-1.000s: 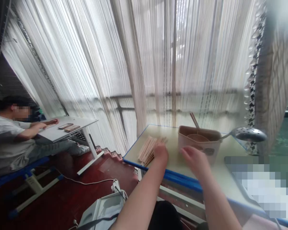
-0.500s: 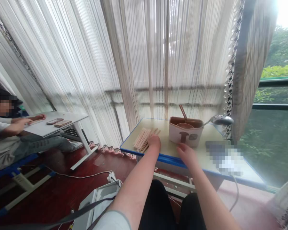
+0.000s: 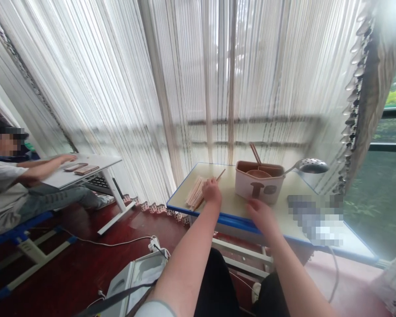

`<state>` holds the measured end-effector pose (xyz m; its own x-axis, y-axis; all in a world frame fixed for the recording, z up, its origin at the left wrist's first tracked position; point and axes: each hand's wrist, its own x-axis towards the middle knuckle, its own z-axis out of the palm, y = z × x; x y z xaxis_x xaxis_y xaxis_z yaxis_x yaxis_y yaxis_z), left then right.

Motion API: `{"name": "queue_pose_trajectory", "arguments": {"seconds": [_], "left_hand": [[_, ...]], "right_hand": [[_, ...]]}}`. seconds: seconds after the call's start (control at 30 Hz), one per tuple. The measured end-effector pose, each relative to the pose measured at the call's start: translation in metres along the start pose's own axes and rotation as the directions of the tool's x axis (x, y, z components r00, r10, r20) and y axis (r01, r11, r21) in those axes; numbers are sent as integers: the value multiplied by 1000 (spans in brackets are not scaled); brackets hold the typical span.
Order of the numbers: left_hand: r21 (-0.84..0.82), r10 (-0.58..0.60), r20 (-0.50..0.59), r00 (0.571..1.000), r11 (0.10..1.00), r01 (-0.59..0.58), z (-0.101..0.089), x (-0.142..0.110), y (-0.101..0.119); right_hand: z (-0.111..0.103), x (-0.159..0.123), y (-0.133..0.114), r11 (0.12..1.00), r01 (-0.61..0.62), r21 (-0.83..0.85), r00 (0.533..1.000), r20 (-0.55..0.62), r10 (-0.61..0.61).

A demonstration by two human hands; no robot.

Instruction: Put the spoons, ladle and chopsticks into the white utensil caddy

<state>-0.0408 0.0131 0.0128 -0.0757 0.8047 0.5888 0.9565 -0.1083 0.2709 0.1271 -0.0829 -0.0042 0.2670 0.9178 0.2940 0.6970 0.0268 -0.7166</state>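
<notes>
A pile of pale wooden chopsticks (image 3: 194,192) lies on the left half of the small table (image 3: 227,207). My left hand (image 3: 211,190) is closed around a few chopsticks at the pile's right side; one tip (image 3: 221,173) pokes out beyond the fingers. How many it holds is hidden. My right hand (image 3: 260,212) rests by the table's front edge with its fingers loosely extended and nothing visible in them. Just behind it stands a white-and-brown utensil holder (image 3: 242,187), containing a brown ladle-like bowl (image 3: 259,174), brown handles (image 3: 254,153) and a metal skimmer (image 3: 312,166).
A pixelated item (image 3: 312,218) with a grey cable lies on the table's right. Sheer curtains (image 3: 198,88) hang behind it, with a window at the right. Down on the left floor are a grey box (image 3: 130,277) and a power strip (image 3: 154,243). Another person sits at a white table (image 3: 99,164).
My left hand has risen slightly, with a chopstick now angled up out of it. My right hand stays near the holder. The view has shifted a little; the other person's arm reaches further out.
</notes>
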Motion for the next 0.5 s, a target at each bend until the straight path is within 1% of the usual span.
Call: {"name": "queue_pose_trajectory", "arguments": {"seconds": [0.1, 0.17, 0.23, 0.3, 0.4, 0.5], "left_hand": [[3, 83, -29, 996, 997, -83, -2, -5, 8], [28, 165, -82, 983, 986, -163, -2, -9, 15], [59, 204, -142, 969, 979, -197, -2, -11, 21], [63, 176, -187, 966, 984, -167, -1, -12, 23], [3, 106, -252, 962, 994, -108, -1, -10, 19], [-86, 60, -344, 937, 992, -95, -2, -8, 13]], "right_hand": [[2, 1, 2, 1000, 20, -13, 999, -27, -20], [3, 2, 3, 1000, 31, -1, 999, -33, -31], [4, 1, 3, 999, 40, 26, 999, -31, -39], [4, 1, 3, 998, 47, 51, 999, -24, -46], [3, -1, 1, 996, 50, 73, 999, -15, -49], [-1, -4, -1, 995, 30, 96, 1000, -8, -29]]}}
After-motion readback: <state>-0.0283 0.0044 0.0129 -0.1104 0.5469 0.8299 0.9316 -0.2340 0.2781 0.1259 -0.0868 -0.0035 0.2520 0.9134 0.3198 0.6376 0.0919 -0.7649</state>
